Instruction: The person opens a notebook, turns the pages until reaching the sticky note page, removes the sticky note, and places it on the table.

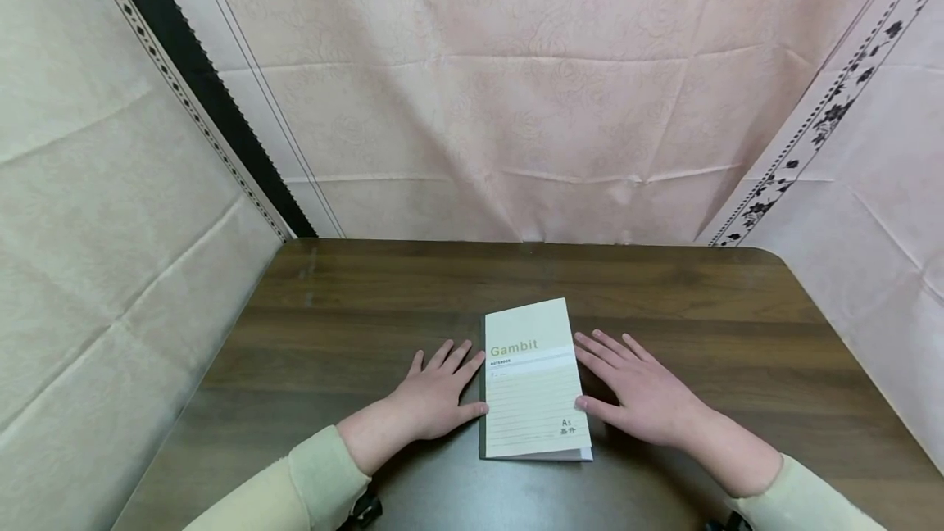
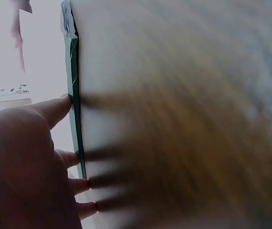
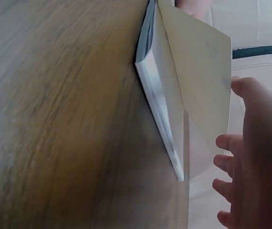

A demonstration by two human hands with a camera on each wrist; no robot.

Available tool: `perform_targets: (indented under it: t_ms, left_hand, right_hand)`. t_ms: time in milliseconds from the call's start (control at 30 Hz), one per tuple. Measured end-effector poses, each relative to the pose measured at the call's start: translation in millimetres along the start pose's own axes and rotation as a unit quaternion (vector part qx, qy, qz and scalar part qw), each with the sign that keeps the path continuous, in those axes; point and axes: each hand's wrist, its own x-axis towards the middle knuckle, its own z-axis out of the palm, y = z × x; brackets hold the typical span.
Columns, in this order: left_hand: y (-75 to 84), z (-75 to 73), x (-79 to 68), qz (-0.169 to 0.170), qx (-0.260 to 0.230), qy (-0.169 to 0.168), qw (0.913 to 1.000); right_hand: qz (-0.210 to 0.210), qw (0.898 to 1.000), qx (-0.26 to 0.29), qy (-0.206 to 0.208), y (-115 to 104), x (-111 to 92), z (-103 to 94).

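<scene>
A pale green notebook (image 1: 533, 400) with "Gambit" printed on its front lies on the table between my hands. Its front cover stands partly raised on the right side, with the white page block (image 3: 160, 109) below it in the right wrist view. The dark spine (image 2: 74, 81) faces my left hand (image 1: 437, 400), whose thumb and index fingertip touch or nearly touch that edge, fingers spread. My right hand (image 1: 645, 392) has its fingers spread too, and its thumb touches the raised cover's free edge.
A brown wood-grain table (image 1: 332, 310) carries the notebook. Pale cloth (image 1: 516, 105) hangs behind the far edge, and more cloth hangs at the left and right sides. Dark wrist straps show near both cuffs.
</scene>
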Motion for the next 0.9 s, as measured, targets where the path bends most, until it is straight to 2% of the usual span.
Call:
perform_targets:
  t_ms: [333,700,900]
  left_hand:
    - [-0.9,0.9,0.2,0.001,0.006,0.003,1.0]
    - [-2.2,-0.9,1.1,0.009,0.012,-0.001,0.9999]
    - [0.4,-10.4,-1.0,0.012,0.012,0.025,0.9995]
  right_hand:
    - [0.001,0.999,0.036,-0.003,-8.3,5.1,-7.6]
    - [-0.004,0.999,0.05,-0.001,-12.2,8.6,-12.1]
    - [-0.014,0.997,0.069,0.014,-15.2,11.0,-13.4]
